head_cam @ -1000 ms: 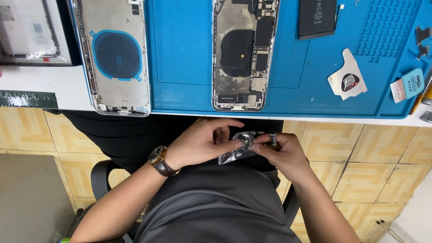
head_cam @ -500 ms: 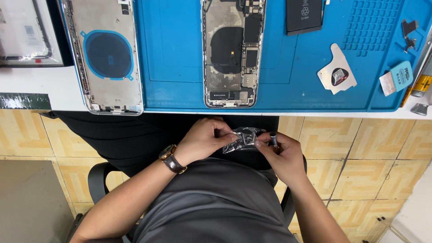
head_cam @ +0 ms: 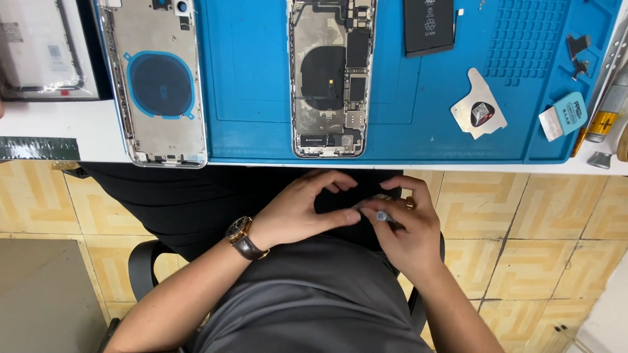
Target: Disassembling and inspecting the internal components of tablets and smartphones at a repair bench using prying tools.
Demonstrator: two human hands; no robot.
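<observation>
Here I look straight down past a white bench edge onto a lap, and the biggest thing on the bench is the blue mat [head_cam: 255, 98], laid out, I judge, to keep small parts from sliding and to spare the bench. On it lies an opened phone [head_cam: 332, 78], face up with its boards and round coil exposed, set square near the front edge where it is easy to reach. To the left, half off the mat, lies a bare back housing [head_cam: 160, 82] with a blue ring, parked apart from the phone as if to keep the two from mixing. A black battery [head_cam: 428, 26] sits at the far edge, and to the right a thin metal pry card [head_cam: 479, 112] lies flat, well clear of the phone. Below the bench, over the lap, my left hand [head_cam: 302, 210], a watch [head_cam: 241, 236] on its wrist, meets my right hand [head_cam: 404, 229]; both pinch a small grey part [head_cam: 374, 210] between the fingertips, held close to the body, probably for steadiness. The left thumb and forefinger press its near end, the right hand closes around the other end, and most of the part is hidden, so I cannot tell what it is.
</observation>
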